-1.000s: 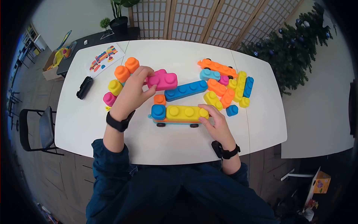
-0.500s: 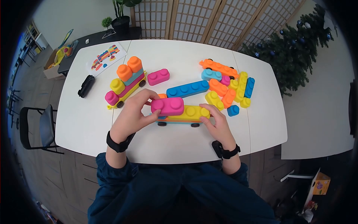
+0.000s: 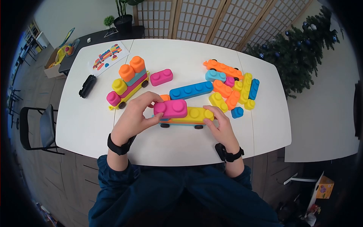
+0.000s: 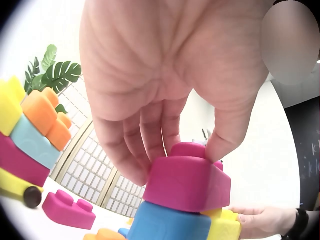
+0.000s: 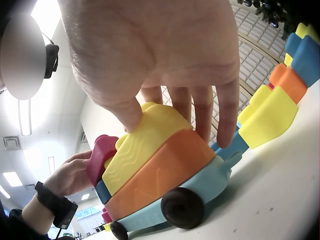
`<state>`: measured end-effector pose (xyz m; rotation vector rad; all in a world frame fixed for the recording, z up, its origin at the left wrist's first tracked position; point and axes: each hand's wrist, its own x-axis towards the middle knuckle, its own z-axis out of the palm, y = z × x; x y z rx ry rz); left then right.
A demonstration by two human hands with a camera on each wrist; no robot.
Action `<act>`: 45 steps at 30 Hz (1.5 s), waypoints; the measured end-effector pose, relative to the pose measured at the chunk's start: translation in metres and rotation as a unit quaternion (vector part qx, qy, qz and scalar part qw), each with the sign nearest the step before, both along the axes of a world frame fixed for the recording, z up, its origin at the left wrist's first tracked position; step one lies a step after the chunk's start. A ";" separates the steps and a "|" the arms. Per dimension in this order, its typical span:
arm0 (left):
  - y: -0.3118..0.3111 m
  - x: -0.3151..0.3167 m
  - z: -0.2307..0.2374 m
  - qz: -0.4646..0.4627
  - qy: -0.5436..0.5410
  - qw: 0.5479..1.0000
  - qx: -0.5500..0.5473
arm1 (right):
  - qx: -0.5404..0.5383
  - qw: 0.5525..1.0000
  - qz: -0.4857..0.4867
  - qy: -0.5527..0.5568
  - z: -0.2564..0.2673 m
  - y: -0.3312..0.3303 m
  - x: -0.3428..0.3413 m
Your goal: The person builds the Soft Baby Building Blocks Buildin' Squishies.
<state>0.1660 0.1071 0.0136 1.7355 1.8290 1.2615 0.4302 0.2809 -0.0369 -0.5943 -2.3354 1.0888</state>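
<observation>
My left hand [image 3: 134,115] pinches a pink two-stud building block [image 3: 171,109] between thumb and fingers. In the left wrist view, that block sits right at the top of a small blue block [image 4: 167,222], and it overlaps the left part of a long yellow block [image 3: 196,114]. My right hand [image 3: 224,130] grips the yellow block's right end, thumb on the near side and fingers on the far side. Beneath the yellow lies an orange block [image 5: 160,167] on a light blue wheeled base [image 5: 212,180] with black wheels.
Left stands a yellow wheeled car [image 3: 130,97] stacked with blocks, beside another pink block [image 3: 161,77]. A long blue block [image 3: 191,90] lies behind my hands. Loose blocks and an orange wheeled base [image 3: 223,69] sit at right. A picture sheet [image 3: 117,58] and black case [image 3: 87,86] lie at left.
My left hand has brought the pink block down and nearer, from behind the car onto its left part. Over the last half second it barely moved. The right hand keeps its grip.
</observation>
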 end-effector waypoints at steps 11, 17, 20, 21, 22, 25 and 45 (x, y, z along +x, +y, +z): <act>0.002 0.001 0.009 -0.007 0.011 0.999 -0.034 | -0.008 1.000 0.001 0.004 -0.001 -0.001 0.000; 0.002 0.006 0.005 0.003 -0.003 1.000 -0.025 | -0.004 1.000 0.003 0.000 0.001 0.000 0.000; 0.002 0.009 0.002 0.008 0.002 1.000 0.010 | -0.008 1.000 0.002 0.003 0.000 0.000 0.000; 0.002 0.008 0.003 0.008 0.003 1.000 0.010 | -0.007 1.000 0.003 0.004 0.000 0.000 0.000; 0.001 0.006 0.004 -0.001 0.009 1.000 -0.008 | -0.006 1.000 0.004 0.005 0.000 0.001 0.000; 0.003 -0.004 0.005 -0.011 0.023 0.999 -0.018 | -0.002 1.000 0.006 0.008 -0.002 0.002 0.001; 0.106 -0.059 -0.066 0.178 0.329 0.923 -0.090 | 0.022 1.000 0.017 -0.004 0.001 0.001 -0.003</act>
